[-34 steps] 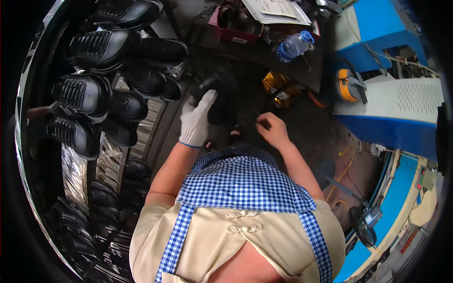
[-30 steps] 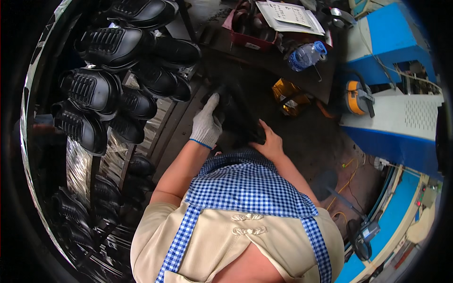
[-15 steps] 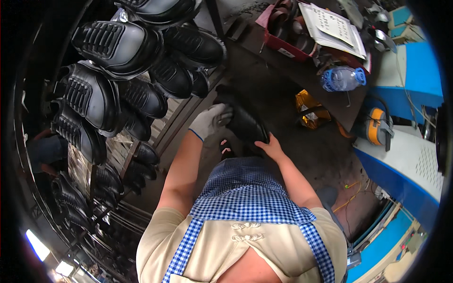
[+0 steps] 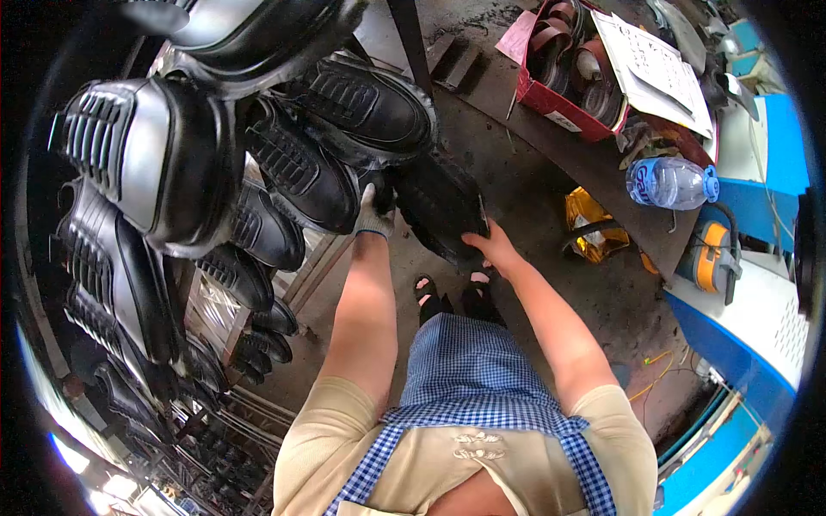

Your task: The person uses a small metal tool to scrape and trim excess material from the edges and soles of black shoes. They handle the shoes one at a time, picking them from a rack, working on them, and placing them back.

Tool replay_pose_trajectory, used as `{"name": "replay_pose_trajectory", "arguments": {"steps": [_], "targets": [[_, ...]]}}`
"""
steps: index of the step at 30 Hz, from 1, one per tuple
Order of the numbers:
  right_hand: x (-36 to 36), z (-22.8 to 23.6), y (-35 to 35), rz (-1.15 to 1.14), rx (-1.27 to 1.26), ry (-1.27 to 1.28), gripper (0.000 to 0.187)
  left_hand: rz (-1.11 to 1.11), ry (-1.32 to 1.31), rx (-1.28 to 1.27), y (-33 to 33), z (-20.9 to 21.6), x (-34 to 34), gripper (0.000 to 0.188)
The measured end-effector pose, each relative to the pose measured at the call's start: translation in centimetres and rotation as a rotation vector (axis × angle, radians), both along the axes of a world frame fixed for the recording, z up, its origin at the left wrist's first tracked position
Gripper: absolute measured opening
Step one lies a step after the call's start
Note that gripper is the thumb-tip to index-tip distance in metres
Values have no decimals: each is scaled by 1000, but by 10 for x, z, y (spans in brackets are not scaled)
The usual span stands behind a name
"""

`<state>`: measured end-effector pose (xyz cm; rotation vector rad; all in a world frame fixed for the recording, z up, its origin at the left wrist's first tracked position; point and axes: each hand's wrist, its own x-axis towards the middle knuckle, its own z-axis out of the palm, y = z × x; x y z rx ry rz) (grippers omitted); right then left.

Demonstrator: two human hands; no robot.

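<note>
A black shoe (image 4: 440, 206) is held low in front of me, tilted, close to the rack. My right hand (image 4: 492, 245), bare, grips its right end with the thumb pressed on the near edge. On its left side, my left hand (image 4: 376, 215) in a pale glove is closed round a black part of it; its fingers are partly hidden. The shoe's dark surface shows little detail. Just beyond and left of my gloved hand hang black shoes on the rack, the nearest being a laced-pattern shoe (image 4: 301, 168) and another shoe (image 4: 370, 107) above it.
Several more black shoes (image 4: 146, 155) fill the rack at left. At right, a dark table (image 4: 559, 146) carries a red box (image 4: 572, 112) of brown rolls, papers (image 4: 650, 73) and a plastic bottle (image 4: 671, 182). Gold foil packaging (image 4: 594, 228) lies beneath; a blue-and-white machine (image 4: 748, 301) stands beyond.
The shoe has turned and come up closer to the rack, both hands moving with it. My view has shifted, so the rack shoes look larger and nearer.
</note>
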<state>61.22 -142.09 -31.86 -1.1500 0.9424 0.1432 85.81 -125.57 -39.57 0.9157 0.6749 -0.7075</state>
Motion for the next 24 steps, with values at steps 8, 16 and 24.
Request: {"name": "replay_pose_trajectory", "arguments": {"steps": [8,16,24], "targets": [[138,-35,-3,-68,57,-217,67,-10,-3,80,108,68,-63,42],[157,-34,8,-266,-217,-94,46,-53,68,312,223,165,-184,51],[-31,66,52,-228,142,-59,44,-679,-216,445,191,271,-164,59]]}}
